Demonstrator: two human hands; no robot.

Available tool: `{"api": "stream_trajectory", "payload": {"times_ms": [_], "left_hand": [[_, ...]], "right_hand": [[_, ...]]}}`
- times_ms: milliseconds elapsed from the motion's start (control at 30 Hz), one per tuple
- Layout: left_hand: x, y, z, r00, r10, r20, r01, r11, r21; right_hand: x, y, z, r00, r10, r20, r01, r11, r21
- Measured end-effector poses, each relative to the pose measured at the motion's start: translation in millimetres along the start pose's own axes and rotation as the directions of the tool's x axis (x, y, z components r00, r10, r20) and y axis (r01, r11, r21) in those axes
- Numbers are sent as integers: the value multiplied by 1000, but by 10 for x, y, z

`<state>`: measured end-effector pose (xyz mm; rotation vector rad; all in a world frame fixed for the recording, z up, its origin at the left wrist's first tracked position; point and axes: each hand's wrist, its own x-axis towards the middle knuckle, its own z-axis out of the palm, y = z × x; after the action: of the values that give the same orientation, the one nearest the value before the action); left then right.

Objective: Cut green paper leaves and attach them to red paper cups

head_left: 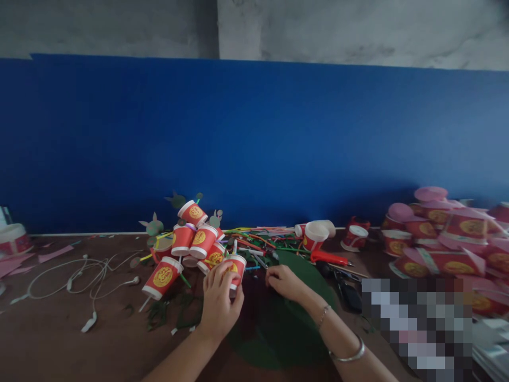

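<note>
My left hand [221, 297] is closed round a red paper cup [237, 264] with a white rim and a gold emblem. A short straw stands up at the cup's rim. My right hand [284, 281] is to the right of it, fingers curled together, by a thin pointed grey item [259, 260]; what it pinches, if anything, is hidden. Beneath that hand lies green sheet material [294, 329]. Left of the held cup, several matching cups with straws are heaped up, one of them a tilted cup [163, 278]. Grey rabbit-shaped cutouts [153, 225] stick out from the heap.
Coloured straws [254, 241] lie scattered behind my hands. A red utility knife [330, 258] and black scissors [347, 289] are on the right. White earphones [89, 321] sprawl at left. Pink-and-red cup pieces [437, 233] pile up far right, before a blue partition [254, 143].
</note>
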<state>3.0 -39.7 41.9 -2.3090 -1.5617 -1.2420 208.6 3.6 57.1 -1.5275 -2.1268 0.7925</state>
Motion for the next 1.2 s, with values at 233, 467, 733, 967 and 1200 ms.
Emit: {"api": "stream_trajectory", "payload": {"times_ms": [233,467,733,967,1200], "left_hand": [[-12,-18,17,1000,-5,28,5,1000,2],[-11,-9,23,1000,-6,15,6,1000,9],[-21,-13,21,1000,-5,29,5,1000,16],[-23,-19,39,999,21,42,-23,999,36],[-23,16,2,995,59,77,-63,997,39]], "right_hand": [[-145,62,-132,933,139,332,-117,989,-85],[-222,-82,-143,952,136,274,-64,964,-257],[-197,-31,-112,955,117,271,-46,966,-254],[-137,-90,-113,979,57,195,-18,980,-196],[-117,-223,-18,988,-25,152,50,985,-162]]}}
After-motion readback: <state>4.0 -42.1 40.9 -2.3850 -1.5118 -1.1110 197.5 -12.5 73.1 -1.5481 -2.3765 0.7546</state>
